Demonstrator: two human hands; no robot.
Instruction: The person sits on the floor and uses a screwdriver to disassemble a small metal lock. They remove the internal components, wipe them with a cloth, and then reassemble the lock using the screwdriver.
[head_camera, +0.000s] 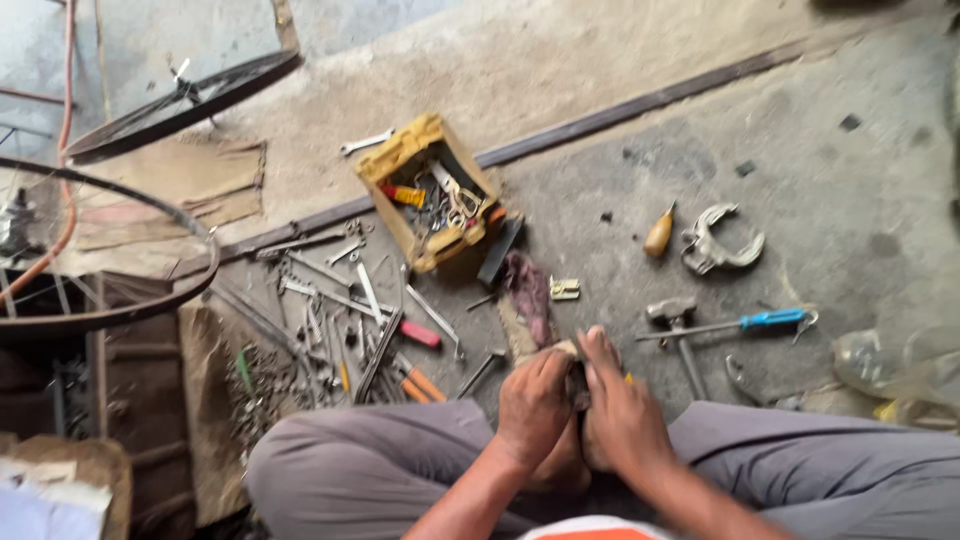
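Between the bent knees of a seated person in grey trousers, both hands are pressed together around a small dark object (578, 385), which is mostly hidden by the fingers and cannot be identified. The left hand (533, 405) is curled, knuckles upward, with its fingers wrapped over the near side of the object; the right hand (622, 405) is laid against it from the other side, fingers stretched forward and closed down on the same piece, so both hands are judged to be gripping it together. The forearms are brought in from below, and the wrists nearly touch. Because the grip is tight and the piece is small, a slip could be caused by sudden force, and the fingers could be pinched or the piece dropped among the clutter on the concrete floor (850, 180). A hammer (676, 325) and a blue-handled screwdriver (745, 322) lie just beyond the right hand, near enough to be knocked by a jerked elbow. A dark red rag (530, 290) lies just ahead of the hands. To the left, a heap of spanners and loose tools (340, 320) is spread over the floor, where a dropped part could easily be lost. Farther off, a yellow toolbox (432, 190) stands open. A wooden-handled tool (659, 233) and a curved metal bracket (720, 243) lie to the right. Bicycle wheels (180, 100) are seen at the far left.
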